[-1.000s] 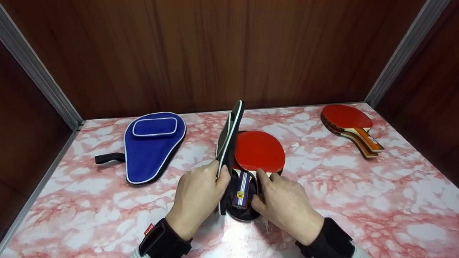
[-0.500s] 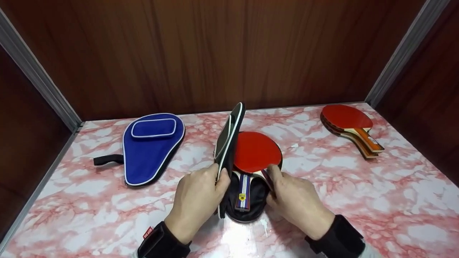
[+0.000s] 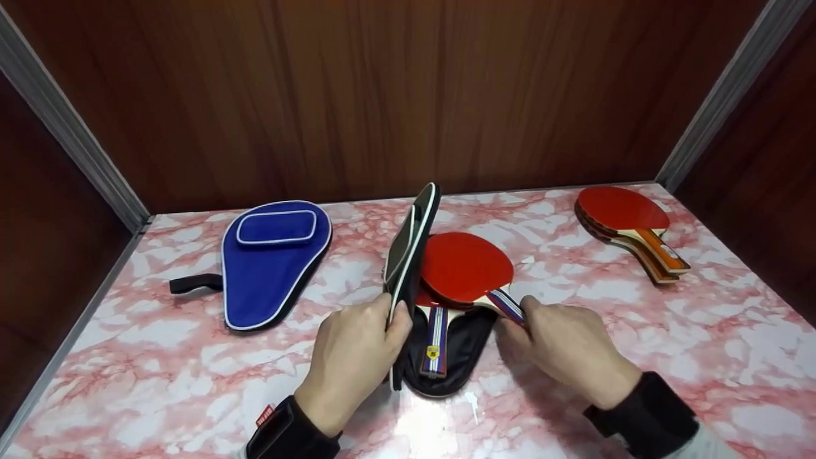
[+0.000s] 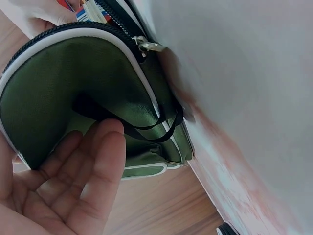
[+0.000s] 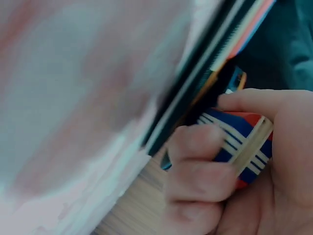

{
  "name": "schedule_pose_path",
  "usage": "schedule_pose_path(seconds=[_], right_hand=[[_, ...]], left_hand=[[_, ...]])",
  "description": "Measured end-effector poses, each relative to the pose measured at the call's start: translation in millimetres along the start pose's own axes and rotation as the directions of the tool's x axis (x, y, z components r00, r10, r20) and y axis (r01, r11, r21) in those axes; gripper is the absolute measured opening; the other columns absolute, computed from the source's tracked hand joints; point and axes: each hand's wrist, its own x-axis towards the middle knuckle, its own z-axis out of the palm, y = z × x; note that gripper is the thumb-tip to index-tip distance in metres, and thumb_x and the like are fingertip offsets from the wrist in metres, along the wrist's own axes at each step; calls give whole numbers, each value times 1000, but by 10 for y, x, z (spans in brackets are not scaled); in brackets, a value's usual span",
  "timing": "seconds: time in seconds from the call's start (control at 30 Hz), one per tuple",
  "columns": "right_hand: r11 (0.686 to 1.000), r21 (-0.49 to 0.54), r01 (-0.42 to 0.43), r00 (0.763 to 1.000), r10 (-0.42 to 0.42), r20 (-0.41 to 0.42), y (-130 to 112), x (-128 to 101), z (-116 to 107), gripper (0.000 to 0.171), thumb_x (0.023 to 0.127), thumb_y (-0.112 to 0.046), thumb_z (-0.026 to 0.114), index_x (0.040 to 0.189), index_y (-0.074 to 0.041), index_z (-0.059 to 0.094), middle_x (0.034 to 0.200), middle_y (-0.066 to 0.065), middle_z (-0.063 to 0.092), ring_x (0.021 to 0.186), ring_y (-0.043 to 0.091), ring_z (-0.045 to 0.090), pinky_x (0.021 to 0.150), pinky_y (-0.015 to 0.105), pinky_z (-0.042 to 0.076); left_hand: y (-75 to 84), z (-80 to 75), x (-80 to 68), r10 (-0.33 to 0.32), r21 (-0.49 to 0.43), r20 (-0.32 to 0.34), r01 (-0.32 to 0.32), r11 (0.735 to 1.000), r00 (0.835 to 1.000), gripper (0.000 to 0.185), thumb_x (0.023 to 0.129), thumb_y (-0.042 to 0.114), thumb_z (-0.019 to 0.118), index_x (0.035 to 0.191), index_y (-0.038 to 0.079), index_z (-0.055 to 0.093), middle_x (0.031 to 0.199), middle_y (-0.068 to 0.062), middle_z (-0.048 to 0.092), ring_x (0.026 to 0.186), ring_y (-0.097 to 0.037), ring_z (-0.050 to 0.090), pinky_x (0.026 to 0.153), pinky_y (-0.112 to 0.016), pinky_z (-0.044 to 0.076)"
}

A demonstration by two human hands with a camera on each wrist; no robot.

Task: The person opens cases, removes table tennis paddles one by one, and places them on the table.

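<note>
- Left hand (image 3: 350,357): fingers pinch the raised flap of the green, white-piped zip racket case (image 3: 408,245), holding it upright.
- Right hand (image 3: 567,347): fingers curled round the blue-and-white striped handle of the upper red-rubber table-tennis racket (image 3: 465,264).
- Handling advice: keep the flap wide; slide the handle level, clear of the zip.
- Location: mid-worktop (image 3: 637,357), half inside the case, over a second racket (image 3: 435,335).

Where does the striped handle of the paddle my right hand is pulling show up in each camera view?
Head: the striped handle sits just right of centre, gripped by the right hand.
Left wrist: top left corner, only a sliver.
Right wrist: lower right, between curled fingers.
Shared landmark: the green case flap, which the left hand holds up.
</note>
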Motion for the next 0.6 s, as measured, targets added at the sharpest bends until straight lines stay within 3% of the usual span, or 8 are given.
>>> schedule_pose_path(seconds=[0.17,0.33,0.43,0.6], right_hand=[[988,136,-77,982,51,184,179,22,-121,32,111,-42,64,98,-13,58,68,-2,48,58,18,49,53,41,42],[969,180,-170,960,122,251,318,28,-213,38,112,-50,60,97,-15,59,71,0,49,63,19,50,58,39,39],[964,177,-198,957,151,249,385,9,-214,39,112,-52,59,98,-15,59,72,0,50,63,20,50,58,39,38],[967,136,-216,966,191,172,505,20,-168,42,114,-50,55,93,-13,57,68,2,50,59,22,51,54,42,39]], left_hand=[[3,13,-3,7,3,1,-7,1000,1000,38,104,22,68,70,18,51,57,6,42,48,-29,59,45,-46,41],[4,20,-20,19,10,-14,-19,1000,1000,39,104,22,68,70,18,50,56,5,43,47,-30,59,45,-47,41],[5,25,-24,21,13,-19,-21,1000,1000,39,104,21,68,69,18,50,55,4,43,47,-31,59,44,-47,41],[-2,44,-19,17,13,-25,-16,1000,1000,40,103,20,68,68,18,49,54,3,43,48,-34,61,45,-48,41]])
